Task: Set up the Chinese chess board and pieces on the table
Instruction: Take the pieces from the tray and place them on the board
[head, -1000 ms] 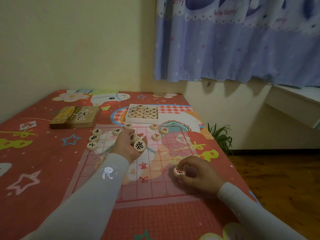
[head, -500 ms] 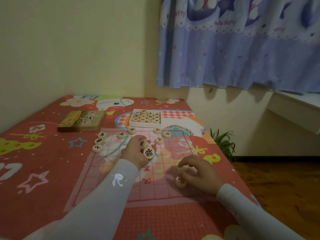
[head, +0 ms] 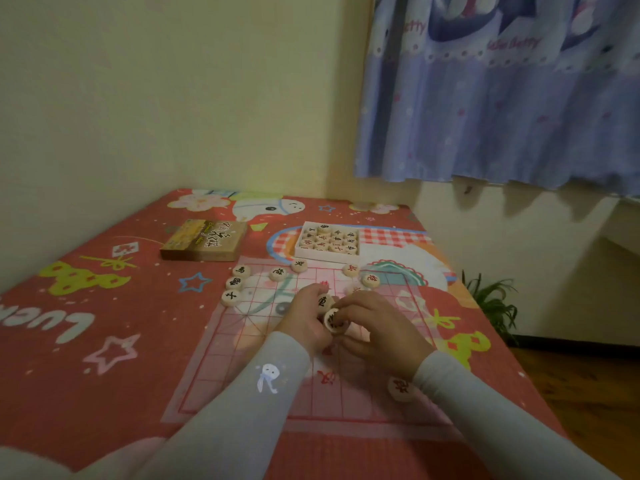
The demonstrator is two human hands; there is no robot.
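The left hand (head: 306, 318) holds a few black-marked pieces (head: 325, 302); the right hand (head: 375, 327) pinches one of them, a disc (head: 333, 320), between its fingertips. Both hang over the middle of the board (head: 242, 344) on the red bench (head: 86, 341). One red piece (head: 400, 388) lies near the right wrist. More lie along the far edge, before the tray (head: 327, 239) and lid (head: 204, 240).

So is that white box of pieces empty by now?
No, the white box beyond the board still holds rows of round pieces.
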